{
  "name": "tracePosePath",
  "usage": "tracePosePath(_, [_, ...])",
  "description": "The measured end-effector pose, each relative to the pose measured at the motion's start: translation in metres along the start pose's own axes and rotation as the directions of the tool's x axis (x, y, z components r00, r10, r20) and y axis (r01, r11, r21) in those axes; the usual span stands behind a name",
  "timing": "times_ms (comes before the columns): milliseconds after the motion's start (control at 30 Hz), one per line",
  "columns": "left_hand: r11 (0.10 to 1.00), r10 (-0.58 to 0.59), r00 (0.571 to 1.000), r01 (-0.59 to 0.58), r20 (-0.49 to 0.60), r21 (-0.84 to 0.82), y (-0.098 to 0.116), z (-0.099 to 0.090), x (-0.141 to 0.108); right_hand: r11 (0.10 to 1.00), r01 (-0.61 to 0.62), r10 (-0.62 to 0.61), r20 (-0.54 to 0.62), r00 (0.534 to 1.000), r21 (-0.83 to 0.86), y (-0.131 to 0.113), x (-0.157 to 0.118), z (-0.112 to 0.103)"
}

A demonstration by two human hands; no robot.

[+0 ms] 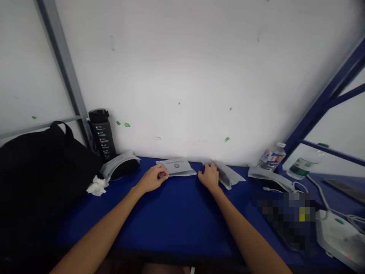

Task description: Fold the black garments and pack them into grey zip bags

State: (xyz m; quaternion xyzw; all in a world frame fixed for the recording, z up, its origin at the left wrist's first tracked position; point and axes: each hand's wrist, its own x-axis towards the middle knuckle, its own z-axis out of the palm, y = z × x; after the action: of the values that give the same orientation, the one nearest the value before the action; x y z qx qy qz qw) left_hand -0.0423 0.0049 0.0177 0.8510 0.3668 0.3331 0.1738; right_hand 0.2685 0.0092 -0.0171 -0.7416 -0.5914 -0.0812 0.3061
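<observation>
A frosted zip bag (180,167) with a dark printed logo lies flat by the wall in the middle of the blue tabletop. My left hand (151,179) is closed at its left corner, thumb and fingers pinched together on the edge. A second frosted zip bag (229,175), with something dark inside, lies to the right and slightly askew. My right hand (209,177) is closed on the left end of this bag, its fingers curled over the edge. The fingertips of the right hand are partly hidden.
Leftward are a frosted bag (118,163), crumpled tissue (97,186), a black bottle (102,135) and a black bag (48,171). Rightward are another frosted bag (269,175), water bottles (272,156), cables (321,194) and a white power strip (339,234). A white wall (176,76) stands behind.
</observation>
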Motion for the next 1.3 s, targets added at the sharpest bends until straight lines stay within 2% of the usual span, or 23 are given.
tracePosePath(200, [1.0,0.007,1.0,-0.007,0.001,0.002,-0.002,0.0,0.0,0.997,0.069,-0.07,-0.013,0.997,-0.024,0.0,-0.001,-0.001])
tracePosePath(300, [1.0,0.01,1.0,-0.01,-0.001,0.007,-0.001,0.0,0.0,0.997,0.052,-0.055,-0.042,0.998,-0.06,0.002,-0.002,-0.006])
tracePosePath(500, [1.0,0.009,1.0,-0.009,0.001,0.002,0.0,0.0,0.0,0.989,-0.03,0.054,0.168,0.984,-0.143,0.01,0.0,-0.006])
tracePosePath(633, [1.0,0.012,1.0,-0.012,0.004,-0.012,-0.001,0.002,0.0,0.995,-0.038,0.051,0.151,0.987,-0.091,0.011,0.006,-0.006])
tracePosePath(733, [1.0,-0.002,1.0,0.002,-0.019,0.011,0.0,0.003,-0.001,1.0,0.027,-0.027,0.143,0.989,0.004,0.009,0.009,-0.012])
tracePosePath(833, [0.997,-0.052,0.994,0.056,-0.092,0.044,0.0,0.003,-0.001,0.971,0.171,-0.199,0.166,0.966,0.168,-0.001,0.006,-0.02])
tracePosePath(967, [0.99,-0.115,0.976,0.129,-0.183,0.064,-0.005,0.0,0.0,0.862,0.346,-0.43,0.171,0.887,0.37,-0.02,-0.005,-0.025])
tracePosePath(1067, [0.982,-0.143,0.958,0.169,-0.249,0.086,-0.013,-0.001,0.0,0.711,0.463,-0.58,0.071,0.811,0.529,-0.03,-0.013,-0.023])
tracePosePath(1133, [0.978,-0.154,0.943,0.188,-0.296,0.089,-0.017,-0.001,0.0,0.635,0.487,-0.598,-0.018,0.801,0.6,-0.033,-0.015,-0.023])
tracePosePath(1167, [0.977,-0.158,0.936,0.194,-0.315,0.086,-0.018,-0.001,0.0,0.629,0.486,-0.581,-0.048,0.812,0.607,-0.033,-0.015,-0.023])
tracePosePath(1300, [0.973,-0.147,0.923,0.2,-0.357,0.118,-0.018,-0.002,0.001,0.693,0.497,-0.523,-0.11,0.845,0.522,-0.033,-0.014,-0.027])
